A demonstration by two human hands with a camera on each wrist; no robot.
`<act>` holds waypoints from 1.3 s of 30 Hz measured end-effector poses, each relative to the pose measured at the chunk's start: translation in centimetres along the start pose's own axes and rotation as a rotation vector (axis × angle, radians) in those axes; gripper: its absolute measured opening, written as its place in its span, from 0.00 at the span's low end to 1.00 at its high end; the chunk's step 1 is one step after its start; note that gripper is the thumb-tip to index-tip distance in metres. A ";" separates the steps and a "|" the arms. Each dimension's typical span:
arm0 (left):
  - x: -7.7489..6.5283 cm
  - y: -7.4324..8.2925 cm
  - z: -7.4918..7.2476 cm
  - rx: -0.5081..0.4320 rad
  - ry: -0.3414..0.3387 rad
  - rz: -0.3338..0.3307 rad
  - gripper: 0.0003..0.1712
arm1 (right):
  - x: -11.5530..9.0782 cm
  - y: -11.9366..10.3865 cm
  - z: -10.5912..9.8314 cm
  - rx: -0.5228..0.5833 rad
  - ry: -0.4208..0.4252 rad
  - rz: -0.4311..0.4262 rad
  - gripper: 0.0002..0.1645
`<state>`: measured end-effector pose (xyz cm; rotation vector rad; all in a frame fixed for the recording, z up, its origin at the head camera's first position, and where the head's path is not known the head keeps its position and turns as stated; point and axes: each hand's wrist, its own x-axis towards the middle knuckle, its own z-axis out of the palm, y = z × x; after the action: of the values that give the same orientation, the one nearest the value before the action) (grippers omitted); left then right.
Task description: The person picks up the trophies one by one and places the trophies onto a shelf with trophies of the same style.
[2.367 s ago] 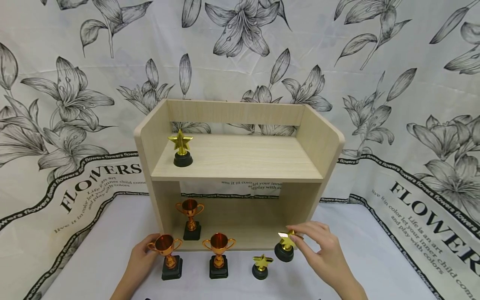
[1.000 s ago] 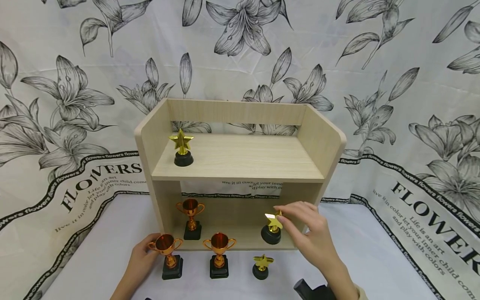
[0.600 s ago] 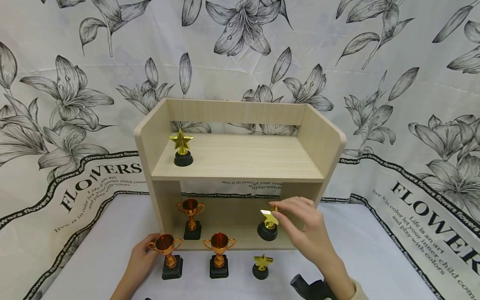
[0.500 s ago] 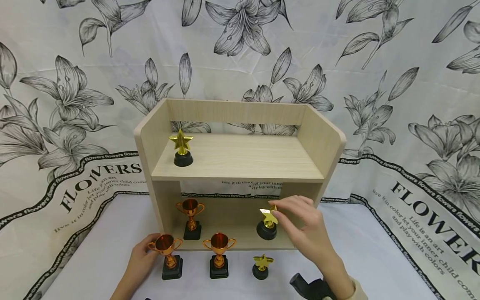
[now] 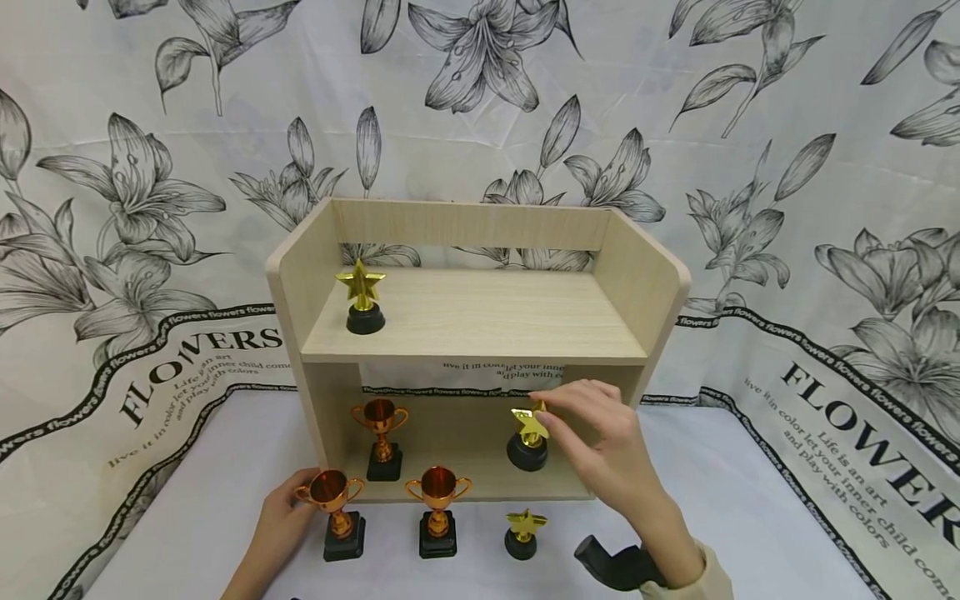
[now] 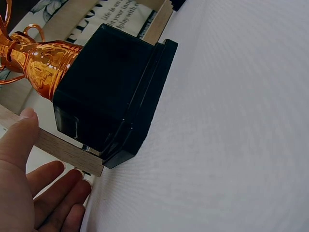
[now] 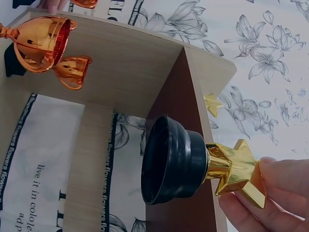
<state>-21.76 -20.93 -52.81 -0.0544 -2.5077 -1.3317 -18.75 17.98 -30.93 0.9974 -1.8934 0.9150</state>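
Ideally, hold the gold star trophy (image 5: 528,442), pinched in your right hand (image 5: 606,442) before the lower right of the wooden shelf (image 5: 660,275), level and below its middle board (image 5: 480,321). Your left hand (image 5: 281,517), fingers loose, is beside a copper trophy cup (image 5: 341,523), before the shelf's left end.

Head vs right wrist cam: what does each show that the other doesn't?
Head only: the gold star trophy on the table and the upper shelf's top surface.

Right wrist only: the underside of the held star trophy.

Both: the right hand pinching that trophy, copper trophies, the shelf unit and the star trophy on its upper shelf.
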 end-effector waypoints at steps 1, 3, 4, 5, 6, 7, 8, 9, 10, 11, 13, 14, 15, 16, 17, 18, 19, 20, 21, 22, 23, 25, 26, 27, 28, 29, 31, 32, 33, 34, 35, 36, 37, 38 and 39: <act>0.0 0.0 0.0 0.001 -0.001 -0.002 0.19 | 0.1 0.0 0.0 0.002 -0.001 -0.001 0.21; 0.0 0.0 0.0 0.002 -0.001 -0.003 0.19 | 0.2 0.0 0.1 0.005 -0.008 0.000 0.21; 0.0 0.0 0.0 -0.001 0.001 -0.003 0.19 | 0.3 -0.1 0.2 0.006 -0.011 0.000 0.21; 0.0 0.0 0.0 -0.003 0.004 -0.001 0.19 | 0.4 -0.1 0.2 0.009 -0.016 0.001 0.21; 0.0 0.0 0.0 -0.003 0.008 0.001 0.19 | 0.4 -0.1 0.2 0.011 -0.019 0.002 0.21; 0.0 0.0 0.1 -0.005 0.010 0.004 0.19 | 0.5 -0.1 0.3 0.013 -0.023 0.005 0.20; 0.1 -0.1 0.1 -0.005 0.014 0.006 0.19 | 0.6 -0.1 0.3 0.014 -0.026 0.008 0.20; 0.1 -0.1 0.1 -0.006 0.017 0.008 0.19 | 0.6 -0.1 0.4 0.015 -0.028 0.009 0.20; 0.1 -0.1 0.1 -0.004 0.018 0.011 0.19 | 0.7 -0.1 0.4 0.016 -0.030 0.009 0.20; 0.1 -0.1 0.1 -0.003 0.018 0.011 0.19 | 0.7 -0.1 0.4 0.017 -0.030 0.008 0.20; 0.1 -0.1 0.1 -0.001 0.016 0.012 0.18 | 0.8 0.0 0.5 0.018 -0.030 0.004 0.20; 0.1 -0.1 0.1 0.001 0.014 0.011 0.18 | 0.9 0.0 0.6 0.019 -0.028 -0.001 0.20; 0.1 -0.1 0.1 0.000 0.010 0.009 0.18 | 0.9 0.0 0.6 0.020 -0.027 -0.006 0.20; 0.1 0.0 0.0 0.000 0.007 0.008 0.18 | 1.0 0.0 0.7 0.021 -0.026 -0.010 0.19; 0.0 0.0 0.0 0.000 0.005 0.007 0.18 | 1.0 0.0 0.7 0.022 -0.025 -0.013 0.19; 0.0 0.0 0.0 -0.002 0.004 0.007 0.18 | 1.1 0.0 0.7 0.023 -0.024 -0.015 0.19; 0.1 0.0 0.0 -0.004 0.006 0.008 0.18 | 1.2 0.0 0.8 0.025 -0.024 -0.018 0.19; 0.1 0.1 0.1 -0.004 0.007 0.010 0.18 | 1.2 -0.1 0.8 0.026 -0.024 -0.018 0.19; 0.1 0.0 0.1 -0.003 0.010 0.012 0.18 | 1.3 -0.1 0.8 0.027 -0.024 -0.019 0.19; 0.1 0.0 0.1 -0.002 0.014 0.016 0.18 | 1.4 -0.1 0.8 0.028 -0.025 -0.019 0.19; 0.1 0.0 0.1 -0.001 0.019 0.018 0.18 | 1.5 -0.2 0.8 0.029 -0.026 -0.020 0.19; 0.1 -0.1 0.2 0.003 0.022 0.021 0.18 | 1.6 -0.3 0.8 0.032 -0.033 -0.017 0.19; 0.1 -0.1 0.2 0.005 0.021 0.020 0.18 | 1.7 -0.4 0.9 0.032 -0.038 -0.012 0.19; 0.1 -0.1 0.2 0.006 0.021 0.019 0.18 | 1.8 -0.4 0.9 0.033 -0.043 -0.008 0.18; 0.1 -0.1 0.2 0.007 0.021 0.017 0.18 | 1.9 -0.4 0.9 0.032 -0.050 -0.003 0.18; 0.1 -0.1 0.2 0.006 0.019 0.014 0.18 | 1.9 -0.5 0.9 0.032 -0.055 0.000 0.18; 0.0 0.0 0.2 0.005 0.018 0.011 0.18 | 2.1 -0.6 0.9 0.032 -0.061 0.002 0.17; 0.0 0.0 0.2 0.003 0.019 0.010 0.18 | 2.2 -0.6 0.9 0.033 -0.058 -0.001 0.17; 0.1 0.0 0.2 0.001 0.021 0.010 0.18 | 2.3 -0.6 0.9 0.034 -0.056 -0.006 0.17; 0.0 0.0 0.2 0.000 0.020 0.011 0.18 | 2.4 -0.6 0.9 0.036 -0.050 -0.012 0.18; 0.0 0.0 0.2 -0.001 0.019 0.011 0.18 | 2.5 -0.6 1.0 0.038 -0.045 -0.018 0.18; 0.0 0.1 0.2 -0.001 0.020 0.012 0.18 | 2.6 -0.6 1.0 0.041 -0.040 -0.024 0.18; 0.0 0.1 0.2 0.000 0.020 0.012 0.18 | 2.7 -0.7 1.0 0.044 -0.037 -0.027 0.18; 0.0 0.1 0.2 0.001 0.021 0.014 0.17 | 2.7 -0.7 1.0 0.046 -0.035 -0.029 0.18; 0.0 0.1 0.2 0.003 0.022 0.015 0.17 | 2.8 -0.6 1.1 0.047 -0.036 -0.029 0.18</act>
<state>-21.78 -20.71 -52.79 -0.0579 -2.4863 -1.3156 -19.57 15.94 -28.79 1.0733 -1.8897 0.9343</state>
